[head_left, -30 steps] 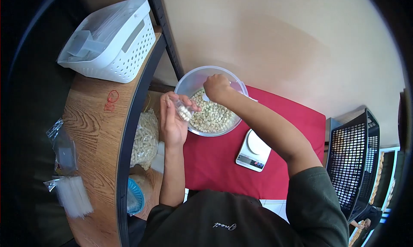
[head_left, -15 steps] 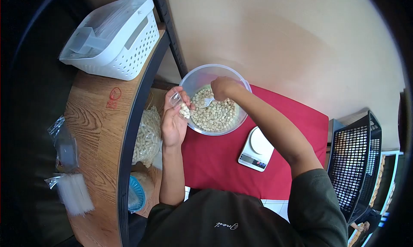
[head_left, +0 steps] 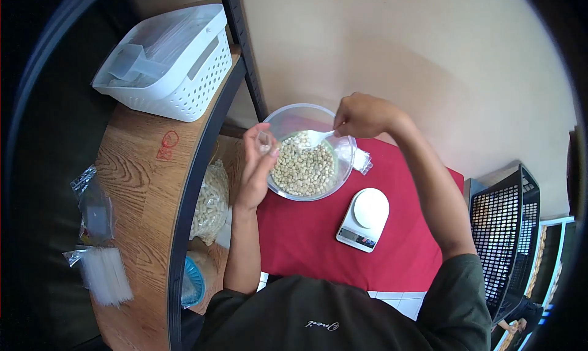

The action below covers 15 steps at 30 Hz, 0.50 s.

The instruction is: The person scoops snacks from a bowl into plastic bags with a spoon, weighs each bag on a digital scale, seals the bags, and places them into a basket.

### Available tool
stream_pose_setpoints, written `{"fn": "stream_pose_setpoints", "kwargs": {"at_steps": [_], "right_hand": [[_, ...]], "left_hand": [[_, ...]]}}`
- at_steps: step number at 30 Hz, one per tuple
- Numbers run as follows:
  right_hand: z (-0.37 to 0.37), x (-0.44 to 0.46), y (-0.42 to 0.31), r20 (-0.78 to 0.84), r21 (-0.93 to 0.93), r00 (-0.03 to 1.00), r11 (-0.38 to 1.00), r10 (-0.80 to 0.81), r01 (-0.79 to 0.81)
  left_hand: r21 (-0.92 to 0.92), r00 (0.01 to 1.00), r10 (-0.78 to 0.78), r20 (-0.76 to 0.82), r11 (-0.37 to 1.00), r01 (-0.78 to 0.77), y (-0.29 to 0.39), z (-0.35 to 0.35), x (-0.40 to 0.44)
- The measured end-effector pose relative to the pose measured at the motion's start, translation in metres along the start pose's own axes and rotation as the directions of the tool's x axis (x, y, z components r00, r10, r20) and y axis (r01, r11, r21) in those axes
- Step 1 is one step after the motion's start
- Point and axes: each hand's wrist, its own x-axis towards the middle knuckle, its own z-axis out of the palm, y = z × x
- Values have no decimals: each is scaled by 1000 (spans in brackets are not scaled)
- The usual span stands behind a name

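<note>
A large clear plastic bowl (head_left: pixel 344 178) on the red cloth holds many small, pale, rounded pieces (head_left: pixel 304 168). Over its left rim, my left hand (head_left: pixel 256 173) is closed on a small clear plastic bag (head_left: pixel 264 141), whose open mouth points up. My fingers partly cover the bag and its contents. With the handle of a white plastic spoon (head_left: pixel 318 137) between its fingers, my right hand (head_left: pixel 367 115) is above the bowl's right rim. The spoon's head rests among the pale pieces near the far side.
A white digital scale (head_left: pixel 362 220) stands on the red cloth (head_left: pixel 294 241). Behind the bowl's right side lies a clear packet (head_left: pixel 362 161). On the left, a wooden shelf (head_left: pixel 147 198) carries a white basket (head_left: pixel 184 91) and plastic bags (head_left: pixel 105 276). Black crates (head_left: pixel 505 235) stand at right.
My right hand has moved right and back out of the bowl, showing more of the spoon. The left hand has turned, so the pale pieces in the bag are less visible.
</note>
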Motion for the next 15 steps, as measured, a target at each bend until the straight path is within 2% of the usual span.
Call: {"fn": "stream_pose_setpoints", "kwargs": {"at_steps": [1, 2, 4, 5, 6, 8, 12, 14, 15], "right_hand": [[-12, -10, -4, -7, -31, 1000, 999, 16, -17], [-21, -18, -8, -9, -35, 1000, 999, 18, -18], [-35, -32, -14, -38, -98, 992, 988, 118, -121], [-38, -35, -15, -40, -130, 990, 981, 137, -142], [-39, -37, -18, -44, -130, 989, 981, 143, -147], [-38, -40, -28, -80, -284, 981, 939, 178, -194], [-30, -44, -52, -118, -378, 977, 902, 178, -210], [-21, -45, -58, -251, -501, 967, 849, 42, -167], [-20, -46, -64, -251, -544, 967, 822, 35, -171]], "left_hand": [[154, 1000, 1, 24, 988, -4, -2, 3, 2], [152, 1000, 4, 25, 988, -8, -4, 7, 3], [439, 999, -25, 35, 899, 7, -8, 17, 5], [512, 999, -26, 22, 859, 10, -10, 21, 5], [510, 999, -24, 28, 860, 6, -11, 26, 5], [591, 996, -32, 85, 806, -25, -11, 35, 6], [648, 993, -52, 105, 761, -29, -11, 47, 6], [651, 994, -56, 98, 759, -21, -12, 50, 6], [652, 994, -65, 89, 758, -9, -12, 51, 6]]}}
